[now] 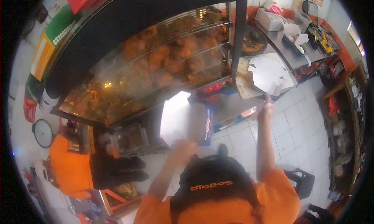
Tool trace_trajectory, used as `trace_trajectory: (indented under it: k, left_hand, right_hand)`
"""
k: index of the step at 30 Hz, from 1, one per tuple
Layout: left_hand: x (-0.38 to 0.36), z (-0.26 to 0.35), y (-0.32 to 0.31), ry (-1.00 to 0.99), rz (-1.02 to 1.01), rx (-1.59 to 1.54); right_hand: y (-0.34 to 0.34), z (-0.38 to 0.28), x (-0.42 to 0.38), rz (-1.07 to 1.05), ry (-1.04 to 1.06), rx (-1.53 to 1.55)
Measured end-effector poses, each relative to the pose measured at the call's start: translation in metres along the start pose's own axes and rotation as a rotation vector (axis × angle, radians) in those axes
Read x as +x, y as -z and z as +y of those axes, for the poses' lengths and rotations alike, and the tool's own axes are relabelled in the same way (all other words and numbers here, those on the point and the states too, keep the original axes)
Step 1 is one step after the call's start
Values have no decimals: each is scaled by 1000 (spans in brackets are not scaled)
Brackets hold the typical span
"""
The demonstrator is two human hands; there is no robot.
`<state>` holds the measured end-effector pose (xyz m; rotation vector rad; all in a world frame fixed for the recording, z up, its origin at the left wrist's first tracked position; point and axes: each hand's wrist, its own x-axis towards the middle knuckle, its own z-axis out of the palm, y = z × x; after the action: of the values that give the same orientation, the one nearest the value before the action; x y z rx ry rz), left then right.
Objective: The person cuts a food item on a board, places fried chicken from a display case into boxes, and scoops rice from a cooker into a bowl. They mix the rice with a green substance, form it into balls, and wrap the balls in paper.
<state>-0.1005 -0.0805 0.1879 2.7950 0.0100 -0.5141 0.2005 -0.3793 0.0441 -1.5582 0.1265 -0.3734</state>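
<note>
My left hand (183, 150) grips the near edge of an open paper food box (175, 120), its pale inside facing up and a dark printed side on the right. The lower fingers are hidden by the box. Out to the right, my right hand (266, 108) holds the near end of a second white carton (269, 72), whose flaps are spread. This carton is over a stained board (244, 79) on the counter. What the second carton contains, if anything, cannot be made out.
A heated glass display case (167, 56) with fried pieces on racks fills the upper left. Behind the board sits a dark pan (254, 42). A side table (290, 54) holds boxes and utensils. A co-worker in an orange shirt (70, 165) is at left; a black crate (302, 183) stands right.
</note>
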Motion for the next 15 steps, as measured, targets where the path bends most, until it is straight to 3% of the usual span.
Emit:
trace_trajectory:
  k: [2,3,5,7,9,10,13,15]
  left_hand:
    - [11,-21,-7,-24,121,102]
    - [19,-40,-14,-36,183,151]
    - [39,-101,-42,-120,289,247]
    - [47,-130,-45,-141,346,312]
    - [51,-141,-41,-179,465,346]
    - [44,-131,-29,-109,389,266]
    - [29,-107,-28,-54,494,310]
    - [17,-55,-11,-70,557,157]
  right_hand:
    - [26,26,53,2,92,-107]
    - [37,53,75,-25,346,-406]
    - [59,126,121,-143,207,-249]
    - [77,195,159,-283,-549,688]
    - [88,185,142,-244,-383,500]
    - [93,171,124,-221,-303,402]
    - [112,121,49,-110,-100,66]
    - [117,65,-19,47,-50,-248]
